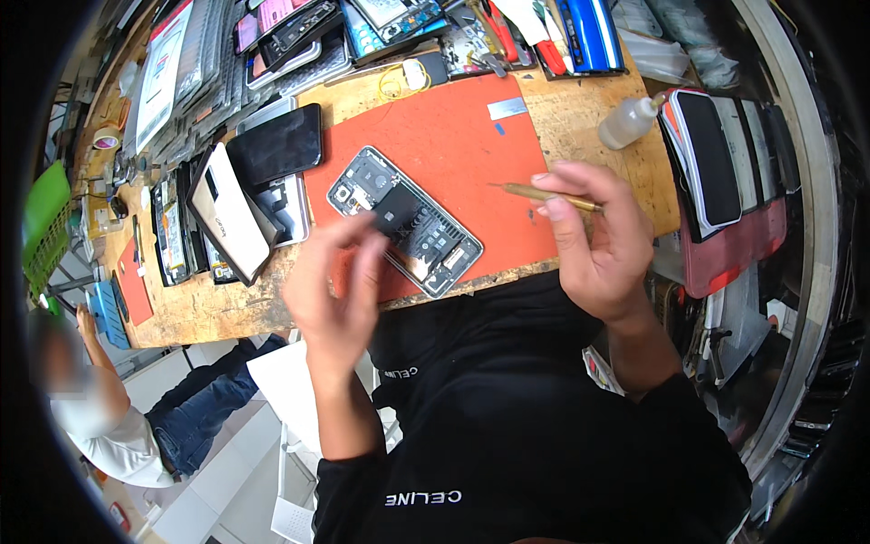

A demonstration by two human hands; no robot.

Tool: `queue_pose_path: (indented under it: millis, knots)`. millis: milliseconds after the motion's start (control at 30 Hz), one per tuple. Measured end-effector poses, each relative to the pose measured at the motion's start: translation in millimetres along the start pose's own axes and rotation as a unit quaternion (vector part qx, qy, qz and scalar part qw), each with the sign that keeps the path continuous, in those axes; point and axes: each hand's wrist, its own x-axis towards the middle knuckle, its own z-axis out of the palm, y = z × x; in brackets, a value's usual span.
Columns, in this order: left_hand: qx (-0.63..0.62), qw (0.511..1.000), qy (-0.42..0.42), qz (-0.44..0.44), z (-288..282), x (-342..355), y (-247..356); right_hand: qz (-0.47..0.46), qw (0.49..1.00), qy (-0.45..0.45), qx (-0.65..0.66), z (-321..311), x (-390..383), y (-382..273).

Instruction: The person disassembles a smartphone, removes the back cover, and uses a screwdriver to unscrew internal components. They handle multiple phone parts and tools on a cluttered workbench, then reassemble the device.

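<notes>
An opened smartphone point(422, 238) lies at a slant on the orange mat point(494, 136), its battery and inner parts facing up. My left hand point(328, 295) is over the phone's lower left side, somewhat smeared by motion. Its thumb and forefinger stand apart, and I see nothing between them. To the right of the phone, my right hand point(605, 238) grips a slim brass-coloured screwdriver point(566, 199) between thumb and fingers. The screwdriver's thin tip points left, above the mat and apart from the phone.
Left of the mat are a dark phone point(281, 143), a cream phone cover point(229, 218) and more opened phones. Phone parts and tools crowd the back. A dropper bottle point(627, 122) stands at right, near stacked phones point(710, 159). Another person point(118, 417) is at lower left.
</notes>
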Motion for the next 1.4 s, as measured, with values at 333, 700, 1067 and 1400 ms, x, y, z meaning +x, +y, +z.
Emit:
queue_pose_path:
  millis: [333,700,1067,1400]
  knots:
    - [-0.025,0.998,0.051,-0.022,5.3,-19.7,-21.6,-0.144,0.974,-0.147,-0.097,35.9,73.4,1.1]
    - [0.068,0.995,0.003,-0.067,21.6,-8.5,-40.8,-0.175,0.957,-0.214,-0.089,81.9,97.8,-4.7]
    - [0.047,0.994,0.056,-0.077,22.4,-12.4,-46.1,-0.191,0.943,-0.253,-0.104,85.1,103.6,-17.4]
    - [0.118,0.988,0.083,-0.059,20.3,-15.4,-47.4,-0.295,0.833,-0.408,-0.231,76.1,131.4,-42.0]
